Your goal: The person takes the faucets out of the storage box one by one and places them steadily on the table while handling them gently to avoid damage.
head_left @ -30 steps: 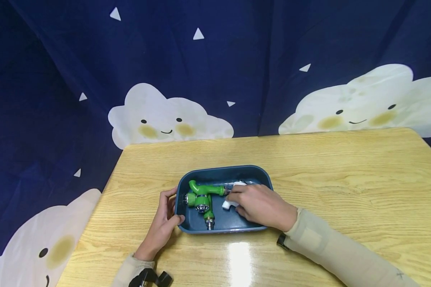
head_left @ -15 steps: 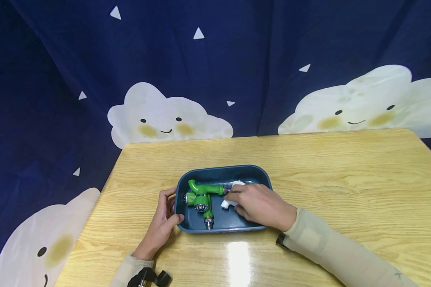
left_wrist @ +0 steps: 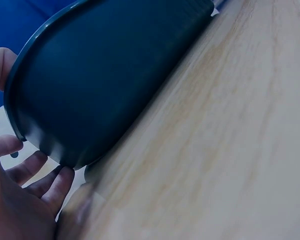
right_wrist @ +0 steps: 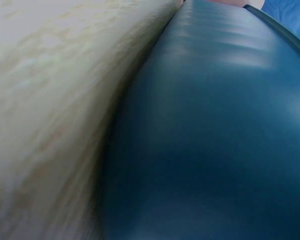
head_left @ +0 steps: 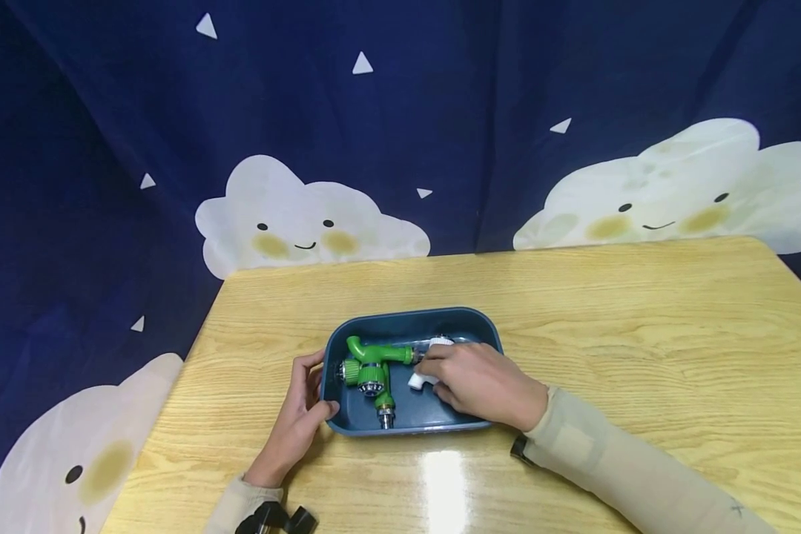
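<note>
A dark blue plastic bin [head_left: 419, 412] stands on the table with two green taps in its left half. One green tap [head_left: 389, 354] lies crosswise; the other green tap [head_left: 384, 401] points its metal end toward the near wall. My left hand [head_left: 297, 423] grips the bin's left end, thumb over the rim; in the left wrist view its fingertips [left_wrist: 65, 175] touch the outer wall. My right hand [head_left: 486, 383] reaches over the right side and holds a white tap [head_left: 416, 381], mostly hidden under the fingers. The right wrist view shows only the bin's outer wall [right_wrist: 205, 125] and tabletop.
The light wooden table [head_left: 641, 319] extends around the bin, widest to the right. A dark blue curtain [head_left: 467, 111] with printed clouds hangs behind the far edge and down the left side. Glare [head_left: 444, 489] lies on the wood at the near side.
</note>
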{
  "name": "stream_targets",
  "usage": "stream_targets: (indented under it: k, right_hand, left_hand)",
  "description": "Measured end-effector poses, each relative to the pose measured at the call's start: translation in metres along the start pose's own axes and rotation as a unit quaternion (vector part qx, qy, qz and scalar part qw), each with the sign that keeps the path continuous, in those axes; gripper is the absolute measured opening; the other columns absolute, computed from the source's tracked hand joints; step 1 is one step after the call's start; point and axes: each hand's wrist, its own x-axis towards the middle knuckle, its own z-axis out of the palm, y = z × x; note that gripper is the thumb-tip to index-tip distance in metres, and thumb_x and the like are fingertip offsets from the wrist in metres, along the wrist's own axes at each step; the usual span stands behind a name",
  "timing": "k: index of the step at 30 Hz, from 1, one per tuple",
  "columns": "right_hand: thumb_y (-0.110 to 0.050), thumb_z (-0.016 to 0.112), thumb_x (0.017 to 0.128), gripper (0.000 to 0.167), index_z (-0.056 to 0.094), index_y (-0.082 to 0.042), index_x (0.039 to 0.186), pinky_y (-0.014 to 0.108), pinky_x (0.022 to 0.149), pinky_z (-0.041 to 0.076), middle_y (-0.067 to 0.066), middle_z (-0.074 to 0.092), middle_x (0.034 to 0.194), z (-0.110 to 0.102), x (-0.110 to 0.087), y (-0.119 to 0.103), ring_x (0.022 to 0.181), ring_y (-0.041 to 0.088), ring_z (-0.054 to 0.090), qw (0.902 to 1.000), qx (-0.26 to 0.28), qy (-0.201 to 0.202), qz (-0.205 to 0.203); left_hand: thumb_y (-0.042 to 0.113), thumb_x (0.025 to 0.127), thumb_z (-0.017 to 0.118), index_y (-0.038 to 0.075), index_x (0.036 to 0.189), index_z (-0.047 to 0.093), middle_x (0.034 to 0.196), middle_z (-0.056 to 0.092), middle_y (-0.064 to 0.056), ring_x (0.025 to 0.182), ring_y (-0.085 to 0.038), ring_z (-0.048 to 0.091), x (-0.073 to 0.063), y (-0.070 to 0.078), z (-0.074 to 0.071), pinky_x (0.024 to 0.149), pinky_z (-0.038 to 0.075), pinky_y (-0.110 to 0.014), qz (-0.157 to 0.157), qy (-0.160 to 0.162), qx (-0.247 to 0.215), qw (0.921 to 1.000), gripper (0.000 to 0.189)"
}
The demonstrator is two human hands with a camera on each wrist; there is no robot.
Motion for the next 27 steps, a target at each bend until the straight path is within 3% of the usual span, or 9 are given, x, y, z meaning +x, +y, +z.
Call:
stream_targets:
  k: [27]
  right_hand:
    - [-0.011,0.074,0.088,0.027,0.078,-0.018,0.115,0.036,0.08,0.061,-0.004,0.075,0.113,-0.0015,-0.0005,0.0001,0.1,0.013,0.074,0.9999,0.008,0.015,0.002]
  left_hand:
    - [-0.011,0.081,0.051,0.005,0.15,0.03,0.156,0.04,-0.019,0.133,-0.003,0.052,-0.0007,0.0002,0.0002,0.1,0.049,-0.019,0.003,-0.002,-0.002,1.0,0.074]
